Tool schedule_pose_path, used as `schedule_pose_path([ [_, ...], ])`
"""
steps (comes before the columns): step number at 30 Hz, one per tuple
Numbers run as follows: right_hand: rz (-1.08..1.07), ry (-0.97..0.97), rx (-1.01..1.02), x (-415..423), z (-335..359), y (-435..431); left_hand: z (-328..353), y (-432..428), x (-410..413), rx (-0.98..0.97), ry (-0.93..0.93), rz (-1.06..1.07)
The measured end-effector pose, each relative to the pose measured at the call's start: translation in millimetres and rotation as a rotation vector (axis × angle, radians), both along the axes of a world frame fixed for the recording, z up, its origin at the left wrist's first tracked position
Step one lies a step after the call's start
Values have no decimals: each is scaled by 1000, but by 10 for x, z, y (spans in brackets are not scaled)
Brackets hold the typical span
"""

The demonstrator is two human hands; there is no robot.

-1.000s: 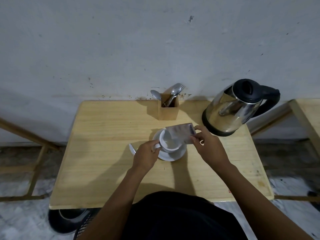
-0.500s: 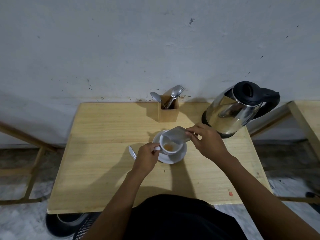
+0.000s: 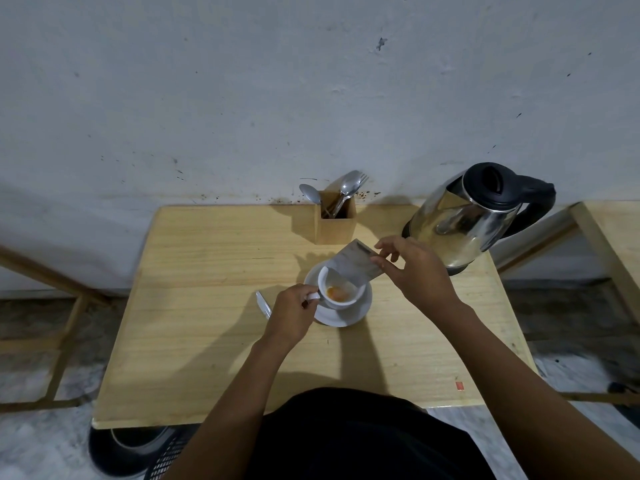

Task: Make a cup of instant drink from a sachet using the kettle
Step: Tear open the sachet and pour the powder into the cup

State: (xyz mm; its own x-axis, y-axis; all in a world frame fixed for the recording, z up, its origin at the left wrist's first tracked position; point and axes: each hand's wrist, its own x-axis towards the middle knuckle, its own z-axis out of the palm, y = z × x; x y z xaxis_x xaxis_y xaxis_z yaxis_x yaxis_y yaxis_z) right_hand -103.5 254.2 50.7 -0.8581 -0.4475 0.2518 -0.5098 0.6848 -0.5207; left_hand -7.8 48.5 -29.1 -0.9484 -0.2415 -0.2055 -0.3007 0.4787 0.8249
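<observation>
A white cup [image 3: 330, 301] stands on a white saucer [image 3: 358, 311] in the middle of the wooden table [image 3: 207, 306]. Orange-brown powder lies in the cup's bottom. My left hand [image 3: 291, 315] pinches the cup's handle. My right hand [image 3: 414, 271] holds a silver sachet [image 3: 355, 265] tilted with its open corner down inside the cup's rim. The steel kettle [image 3: 464, 220] with a black lid and handle stands at the back right, just behind my right hand.
A wooden holder [image 3: 335, 221] with spoons and a fork stands at the table's back edge by the wall. A small torn silver strip [image 3: 263, 304] lies left of my left hand. Another wooden table's corner [image 3: 609, 230] shows at far right.
The sachet has tipped down into the cup and powder has appeared in the cup's bottom. My right hand has shifted slightly up and back. My left hand stays on the handle.
</observation>
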Motion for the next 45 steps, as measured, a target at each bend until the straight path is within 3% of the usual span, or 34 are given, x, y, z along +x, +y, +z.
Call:
schedule_pose_path([
  [26, 72, 98, 33, -27, -20, -43, 29, 0, -3, 10, -17, -1],
  [36, -17, 33, 25, 14, 6, -101, 35, -9, 3, 10, -8, 0],
  [45, -5, 101, 23, 63, -21, -74, 57, -27, 2, 36, -13, -18],
])
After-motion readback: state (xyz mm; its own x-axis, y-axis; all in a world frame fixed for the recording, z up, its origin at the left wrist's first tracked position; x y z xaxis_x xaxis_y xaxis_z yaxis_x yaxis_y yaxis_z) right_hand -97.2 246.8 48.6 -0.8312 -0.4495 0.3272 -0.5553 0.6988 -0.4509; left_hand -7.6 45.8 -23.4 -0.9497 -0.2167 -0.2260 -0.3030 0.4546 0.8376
